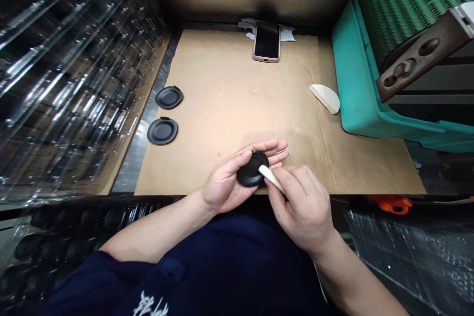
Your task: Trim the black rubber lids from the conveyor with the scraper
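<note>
A round black disc-shaped part (249, 174) lies on the palm of my left hand (231, 177), gripped by the thumb, with the other fingers stretched behind it. My right hand (305, 202) pinches a cream-white wedge-shaped pad (272, 177), whose tip touches the face of the black disc. Both hands are above the front edge of the cardboard sheet (222, 89). Two similar black discs, one (169, 97) behind the other (162, 131), rest near the sheet's left edge. A second white wedge-shaped pad (326, 98) lies at the right.
At the back, a phone (267, 42) lies on a white cloth (287, 33). Clear plastic trays (74, 59) are stacked at the left. A teal crate (355, 69) with green ribbed sheets (411, 5) stands at the right. Something orange (394, 204) shows below the front edge.
</note>
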The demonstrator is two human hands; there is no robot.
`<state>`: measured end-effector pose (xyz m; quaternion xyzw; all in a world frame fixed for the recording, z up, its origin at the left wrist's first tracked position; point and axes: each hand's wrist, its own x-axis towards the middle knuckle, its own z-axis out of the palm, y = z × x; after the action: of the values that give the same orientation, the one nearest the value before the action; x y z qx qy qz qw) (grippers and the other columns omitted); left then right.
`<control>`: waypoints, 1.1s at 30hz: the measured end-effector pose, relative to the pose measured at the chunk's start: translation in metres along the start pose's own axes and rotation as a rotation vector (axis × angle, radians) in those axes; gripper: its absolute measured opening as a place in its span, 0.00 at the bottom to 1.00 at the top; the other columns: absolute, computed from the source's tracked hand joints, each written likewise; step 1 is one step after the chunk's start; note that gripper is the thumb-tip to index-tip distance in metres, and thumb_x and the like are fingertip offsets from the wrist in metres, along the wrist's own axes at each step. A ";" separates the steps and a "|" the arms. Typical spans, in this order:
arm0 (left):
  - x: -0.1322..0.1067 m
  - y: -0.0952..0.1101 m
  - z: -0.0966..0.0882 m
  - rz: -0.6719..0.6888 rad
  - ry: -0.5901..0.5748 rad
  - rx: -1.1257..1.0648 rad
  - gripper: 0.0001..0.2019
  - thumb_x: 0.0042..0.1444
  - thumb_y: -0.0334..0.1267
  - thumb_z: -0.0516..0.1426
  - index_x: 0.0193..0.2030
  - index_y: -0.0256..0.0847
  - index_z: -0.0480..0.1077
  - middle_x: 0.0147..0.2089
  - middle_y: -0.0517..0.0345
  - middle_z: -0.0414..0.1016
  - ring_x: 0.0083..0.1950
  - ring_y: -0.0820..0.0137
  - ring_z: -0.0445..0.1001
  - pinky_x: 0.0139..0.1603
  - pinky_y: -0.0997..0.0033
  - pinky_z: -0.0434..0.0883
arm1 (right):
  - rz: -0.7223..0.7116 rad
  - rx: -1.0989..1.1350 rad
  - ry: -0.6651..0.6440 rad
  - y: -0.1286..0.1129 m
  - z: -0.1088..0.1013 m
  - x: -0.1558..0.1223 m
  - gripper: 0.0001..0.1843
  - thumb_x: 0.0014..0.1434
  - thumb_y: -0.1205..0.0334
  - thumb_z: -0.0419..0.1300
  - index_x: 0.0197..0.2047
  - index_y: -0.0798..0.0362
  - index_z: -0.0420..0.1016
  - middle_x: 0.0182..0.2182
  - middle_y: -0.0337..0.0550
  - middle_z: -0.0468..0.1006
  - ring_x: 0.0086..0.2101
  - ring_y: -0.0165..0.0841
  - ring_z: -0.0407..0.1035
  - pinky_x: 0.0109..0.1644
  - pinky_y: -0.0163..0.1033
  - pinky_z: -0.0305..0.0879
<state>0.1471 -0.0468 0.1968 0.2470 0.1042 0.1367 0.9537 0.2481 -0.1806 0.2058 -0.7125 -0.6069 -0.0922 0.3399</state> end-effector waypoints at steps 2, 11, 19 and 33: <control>0.000 0.000 0.001 -0.022 0.018 0.017 0.21 0.71 0.40 0.47 0.60 0.34 0.74 0.70 0.40 0.68 0.74 0.52 0.62 0.76 0.49 0.55 | -0.003 -0.056 0.025 0.006 0.000 0.004 0.12 0.63 0.72 0.62 0.51 0.58 0.74 0.37 0.49 0.79 0.34 0.37 0.71 0.39 0.44 0.71; 0.002 0.002 0.005 -0.016 0.053 0.011 0.26 0.72 0.49 0.44 0.59 0.33 0.74 0.67 0.41 0.71 0.72 0.50 0.65 0.73 0.50 0.60 | 0.156 0.047 0.168 0.010 -0.010 0.009 0.15 0.62 0.73 0.64 0.50 0.50 0.74 0.40 0.47 0.78 0.38 0.38 0.74 0.43 0.44 0.73; 0.002 0.000 0.002 0.004 0.108 -0.028 0.23 0.71 0.42 0.45 0.58 0.30 0.74 0.67 0.39 0.71 0.73 0.52 0.63 0.75 0.51 0.55 | 0.104 -0.071 0.057 0.014 0.002 0.014 0.09 0.65 0.70 0.61 0.49 0.55 0.75 0.37 0.47 0.77 0.36 0.37 0.72 0.40 0.44 0.72; -0.001 0.001 0.005 0.043 0.011 0.056 0.29 0.71 0.54 0.41 0.48 0.33 0.76 0.67 0.38 0.70 0.73 0.48 0.62 0.76 0.46 0.53 | 0.099 0.148 -0.039 -0.023 0.009 0.012 0.10 0.67 0.67 0.60 0.52 0.58 0.74 0.36 0.46 0.79 0.34 0.35 0.74 0.38 0.40 0.71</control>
<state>0.1466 -0.0480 0.2016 0.2751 0.1081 0.1555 0.9426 0.2270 -0.1648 0.2148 -0.7162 -0.5826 -0.0161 0.3839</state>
